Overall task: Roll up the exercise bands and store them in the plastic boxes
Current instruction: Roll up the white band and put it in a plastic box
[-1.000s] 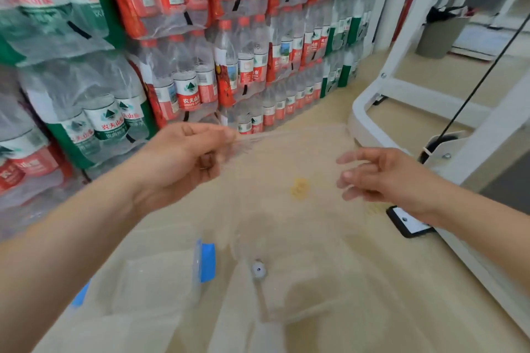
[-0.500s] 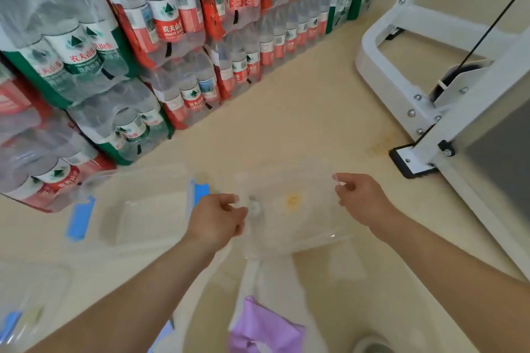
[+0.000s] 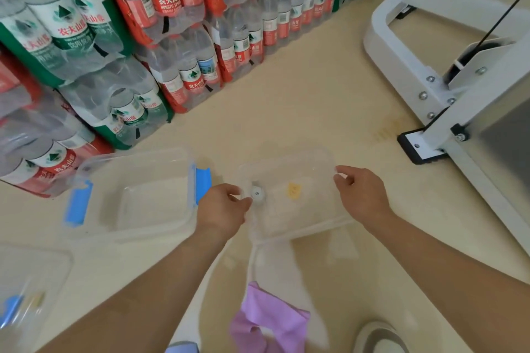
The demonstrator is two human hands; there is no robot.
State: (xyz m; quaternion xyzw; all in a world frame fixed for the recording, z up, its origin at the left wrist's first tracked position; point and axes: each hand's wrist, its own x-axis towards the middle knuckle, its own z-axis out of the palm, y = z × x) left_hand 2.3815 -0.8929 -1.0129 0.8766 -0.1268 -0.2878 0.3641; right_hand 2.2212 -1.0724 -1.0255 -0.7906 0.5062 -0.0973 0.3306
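Low over the beige floor, 2 hands hold a clear plastic lid [image 3: 289, 203] roughly level: the left hand [image 3: 223, 206] pinches its left edge beside a white vent knob [image 3: 257, 194], and the right hand [image 3: 361, 195] pinches its right edge with curled fingertips. An open plastic box [image 3: 137, 198] with blue clips sits just left. A purple exercise band [image 3: 266, 321] lies crumpled and unrolled, close to the person. The lid likely gets set aside first, and rolling the band then calls for both hands free.

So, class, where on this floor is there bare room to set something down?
Bare floor lies beyond the clear lid, between the bottle packs and the white machine frame. Another patch sits right of the right hand. Crowded: the open box at left, purple band nearest the person.
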